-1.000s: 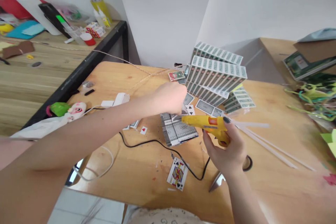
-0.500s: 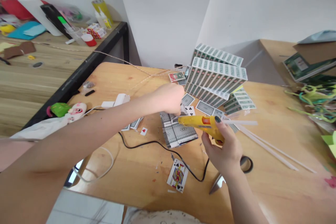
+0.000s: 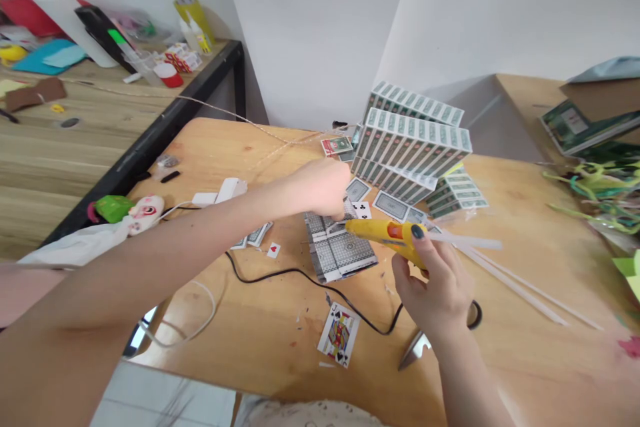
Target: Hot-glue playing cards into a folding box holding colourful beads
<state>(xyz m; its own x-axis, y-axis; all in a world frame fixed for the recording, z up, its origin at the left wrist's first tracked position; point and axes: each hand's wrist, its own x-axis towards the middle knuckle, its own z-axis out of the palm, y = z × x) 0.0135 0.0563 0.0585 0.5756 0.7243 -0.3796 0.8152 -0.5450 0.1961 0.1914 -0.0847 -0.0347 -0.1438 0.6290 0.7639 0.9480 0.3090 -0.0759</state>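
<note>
My right hand (image 3: pixel 434 290) grips a yellow hot glue gun (image 3: pixel 387 235) with a clear glue stick (image 3: pixel 470 242) sticking out of its back. The nozzle points left toward a folded block of green-backed playing cards (image 3: pixel 339 253) lying on the wooden table (image 3: pixel 250 307). My left hand (image 3: pixel 321 187) is closed over the top edge of that card block, fingers pinched on it. The gun's black cord (image 3: pixel 280 273) trails across the table.
A tall stack of joined green-backed card blocks (image 3: pixel 413 143) stands behind the hands. A jack of spades (image 3: pixel 339 332) lies face up near the front edge. Loose glue sticks (image 3: pixel 520 287) lie to the right. A white charger (image 3: pixel 227 190) and green toy (image 3: pixel 113 207) sit left.
The glue gun in my right hand has shifted slightly, moving left and then a little right and down. My left hand has stayed on the card block.
</note>
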